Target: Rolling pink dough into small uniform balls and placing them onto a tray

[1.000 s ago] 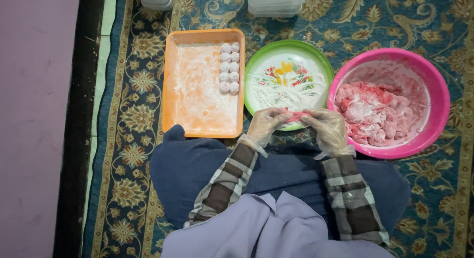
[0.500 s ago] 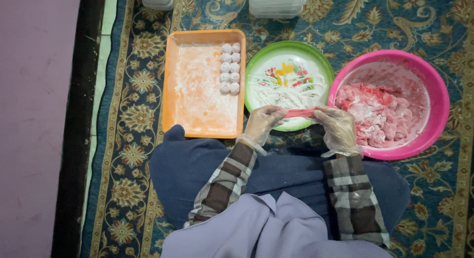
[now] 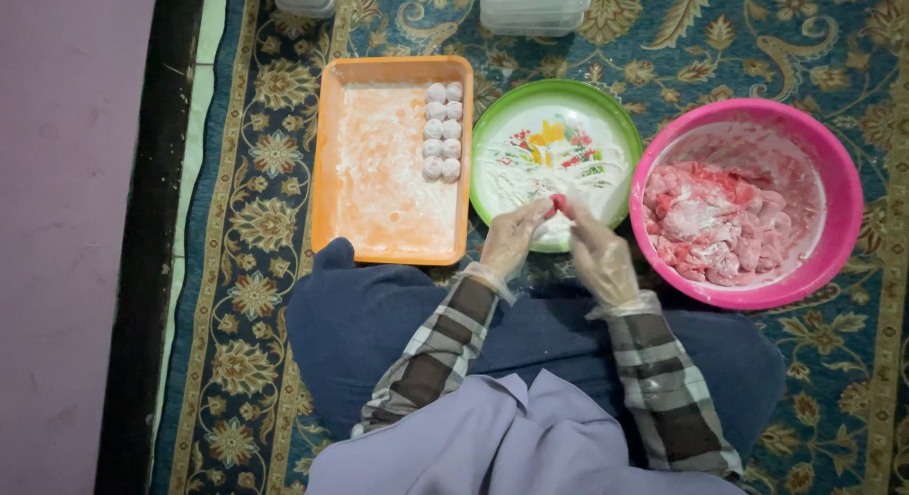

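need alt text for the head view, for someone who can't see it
Seen from above, a seated person's gloved left hand and right hand pinch a small pink dough piece over a green plate dusted with flour. On the patterned carpet, an orange tray to the left holds two rows of floured balls; a pink bowl of pink dough sits right.

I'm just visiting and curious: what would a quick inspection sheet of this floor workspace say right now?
Surface: patterned blue and gold carpet.
Job's things: small pink dough piece pinched between both hands over the round green-rimmed floured plate; round pink plastic bowl of floured pink dough chunks; rectangular orange plastic tray with ten floured balls in two columns.
Clutter: stacked clear plastic containers at the top edge.
Grippers: left hand and right hand, both in clear plastic gloves.
Cables: nothing seen.
Surroundings: purple wall on the left.
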